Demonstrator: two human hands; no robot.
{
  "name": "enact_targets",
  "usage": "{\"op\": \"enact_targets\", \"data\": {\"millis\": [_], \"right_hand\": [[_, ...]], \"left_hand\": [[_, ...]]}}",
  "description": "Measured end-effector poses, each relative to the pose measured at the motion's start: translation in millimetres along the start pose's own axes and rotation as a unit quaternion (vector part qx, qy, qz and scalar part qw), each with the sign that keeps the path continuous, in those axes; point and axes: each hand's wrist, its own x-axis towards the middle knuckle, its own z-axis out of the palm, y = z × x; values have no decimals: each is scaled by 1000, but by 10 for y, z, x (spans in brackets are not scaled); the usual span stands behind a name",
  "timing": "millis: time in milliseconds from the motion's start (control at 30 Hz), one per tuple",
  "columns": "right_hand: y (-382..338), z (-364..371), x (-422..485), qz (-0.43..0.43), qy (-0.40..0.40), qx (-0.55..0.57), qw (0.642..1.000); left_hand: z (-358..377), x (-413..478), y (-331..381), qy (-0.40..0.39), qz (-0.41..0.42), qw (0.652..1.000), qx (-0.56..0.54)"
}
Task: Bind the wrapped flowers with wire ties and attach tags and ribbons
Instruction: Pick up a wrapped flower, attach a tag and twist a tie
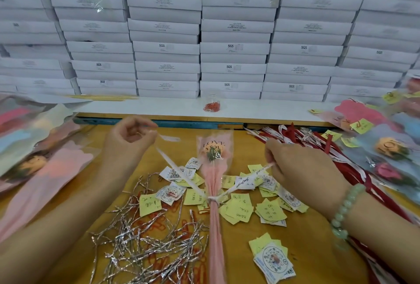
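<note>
On table (313, 242) centre, wrapped flower (213, 170) lies lengthwise, bloom pointing away, stem toward person. White ribbon (212, 199) knotted mid-stem; left hand (129, 138) and right hand (302, 165), each grip pinched on a ribbon end.

The wrapped flower (214, 170) runs off the bottom edge, so its stem end is out of view. The right hand (302, 167) shows only its back, hiding the fingertips that hold the ribbon (245, 180). The ribbon's free end past the left hand (129, 138) is smeared. Its print and the writing on the yellow tags (270, 209) are too small to read. The left flower pile (34, 147) and right flower pile (391, 147) are blurred and cut off by the edges. The wire ties (145, 245) are cut off at the bottom.
</note>
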Motion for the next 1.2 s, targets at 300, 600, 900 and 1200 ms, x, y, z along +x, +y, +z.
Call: {"op": "enact_targets", "data": {"millis": [300,600,900,1200], "right_hand": [[54,68,-5,53,-21,-72,996],[-384,58,-94,-103,-27,82,991],[-477,171,-138,-152,-54,93,982],[-545,158,-158,-152,-61,87,983]], "left_hand": [[13,-68,-73,-107,83,937,322],[128,-230,38,-441,158,840,274],[118,-222,121,-430,111,853,275],[193,-264,237,-468,-56,881,-20]]}}
